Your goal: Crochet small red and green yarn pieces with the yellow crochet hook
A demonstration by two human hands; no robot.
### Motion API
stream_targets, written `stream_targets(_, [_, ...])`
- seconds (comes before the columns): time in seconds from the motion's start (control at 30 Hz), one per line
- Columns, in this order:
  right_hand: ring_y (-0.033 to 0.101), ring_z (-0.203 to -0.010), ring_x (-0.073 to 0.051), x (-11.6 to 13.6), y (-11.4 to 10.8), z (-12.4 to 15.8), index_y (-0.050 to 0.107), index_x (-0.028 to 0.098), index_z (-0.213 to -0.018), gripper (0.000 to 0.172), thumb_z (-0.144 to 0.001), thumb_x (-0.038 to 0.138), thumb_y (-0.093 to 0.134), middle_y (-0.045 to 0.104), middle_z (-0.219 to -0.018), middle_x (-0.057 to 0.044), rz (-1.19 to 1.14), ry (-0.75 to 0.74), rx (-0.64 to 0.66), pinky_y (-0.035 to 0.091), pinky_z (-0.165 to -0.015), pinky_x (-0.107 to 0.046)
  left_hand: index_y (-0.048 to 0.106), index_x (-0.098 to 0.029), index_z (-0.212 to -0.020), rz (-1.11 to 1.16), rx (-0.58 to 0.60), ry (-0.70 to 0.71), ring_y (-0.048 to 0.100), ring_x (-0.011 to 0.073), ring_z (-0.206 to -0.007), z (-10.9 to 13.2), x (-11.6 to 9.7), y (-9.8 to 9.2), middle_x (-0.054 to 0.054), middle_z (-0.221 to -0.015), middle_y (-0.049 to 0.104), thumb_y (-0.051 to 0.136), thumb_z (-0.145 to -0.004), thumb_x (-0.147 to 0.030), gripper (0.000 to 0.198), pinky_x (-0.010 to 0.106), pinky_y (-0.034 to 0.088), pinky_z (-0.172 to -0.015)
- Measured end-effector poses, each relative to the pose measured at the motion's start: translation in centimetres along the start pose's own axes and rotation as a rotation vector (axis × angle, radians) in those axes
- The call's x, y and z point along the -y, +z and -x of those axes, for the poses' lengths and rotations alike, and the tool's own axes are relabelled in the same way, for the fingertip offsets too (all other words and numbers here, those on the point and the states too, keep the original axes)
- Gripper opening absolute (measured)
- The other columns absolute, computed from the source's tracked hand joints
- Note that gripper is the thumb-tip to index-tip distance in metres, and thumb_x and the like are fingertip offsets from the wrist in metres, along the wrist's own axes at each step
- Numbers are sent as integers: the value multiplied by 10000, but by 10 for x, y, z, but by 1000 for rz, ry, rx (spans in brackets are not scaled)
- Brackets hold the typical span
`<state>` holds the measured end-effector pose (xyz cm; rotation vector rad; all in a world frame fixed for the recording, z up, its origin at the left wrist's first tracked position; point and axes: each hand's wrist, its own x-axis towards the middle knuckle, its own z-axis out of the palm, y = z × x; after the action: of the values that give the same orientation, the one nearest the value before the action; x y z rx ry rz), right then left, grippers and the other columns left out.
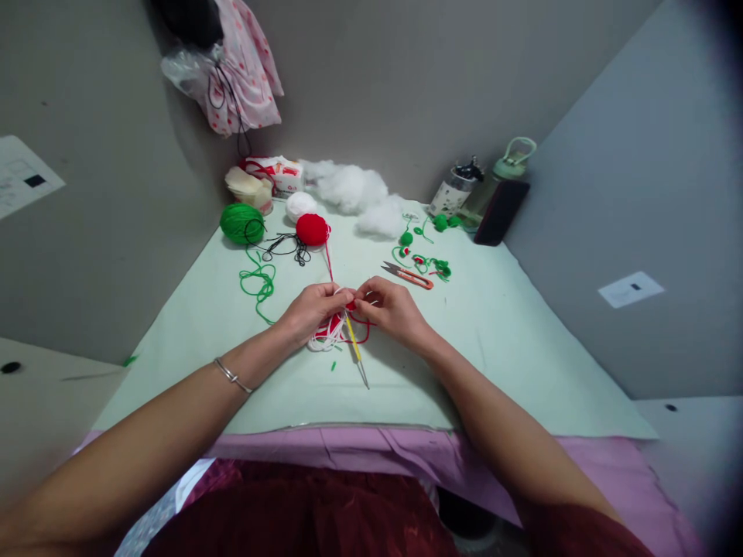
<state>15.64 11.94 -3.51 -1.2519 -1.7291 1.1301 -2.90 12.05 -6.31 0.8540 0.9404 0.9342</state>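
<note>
Both hands meet near the middle of the table around a small red crochet piece (350, 305). My left hand (313, 309) pinches it from the left, fingers closed. My right hand (392, 309) grips its other side between thumb and fingers. A red strand runs up from the fingers to the red yarn ball (312, 230). Below the hands lies a loose bundle of white yarn (326, 337), with red yarn mixed in. A crochet hook (353, 338) with a yellow handle slants down beside it, its upper end hidden near the fingers.
Orange thread snips (409, 275) lie right of the hands, near small green and red crochet pieces (419, 261). Behind stand green yarn (242, 223), a white yarn ball (300, 206), white stuffing (351, 189), a tissue pack (284, 177), a bottle (504, 174) and a dark phone (502, 212). Grey partitions enclose the table.
</note>
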Motion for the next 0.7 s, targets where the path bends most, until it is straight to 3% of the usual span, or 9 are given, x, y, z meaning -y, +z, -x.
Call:
stream_targets(0.33, [683,-665,-172,1,-7,-5,617,209,-721,83,-705,291,625,716,-680,-11,-81,28,62,534,-654,-292,681,-159,-805,24,18,-11,710,197,-696,-2,-2,-2,60,-764,760,956,-670,-351,361,305,541,-655])
stream_targets(0.53, [595,-606,-136,-5,-4,-7,573,221,-700,80,-696,273,633,648,-645,19,-39,-35,-12,488,-605,-275,645,-141,-739,35,47,-34,753,173,-789,1,-7,-2,69,-829,767,947,-731,-267,327,282,610,-781])
stream_targets(0.7, [618,-661,-140,-4,-3,-5,585,222,-779,69,-743,269,621,664,-742,12,14,-112,-22,506,-614,-269,650,-135,-760,6,60,-52,735,148,-654,2,-7,-1,41,-761,733,903,-815,-247,282,259,624,-661])
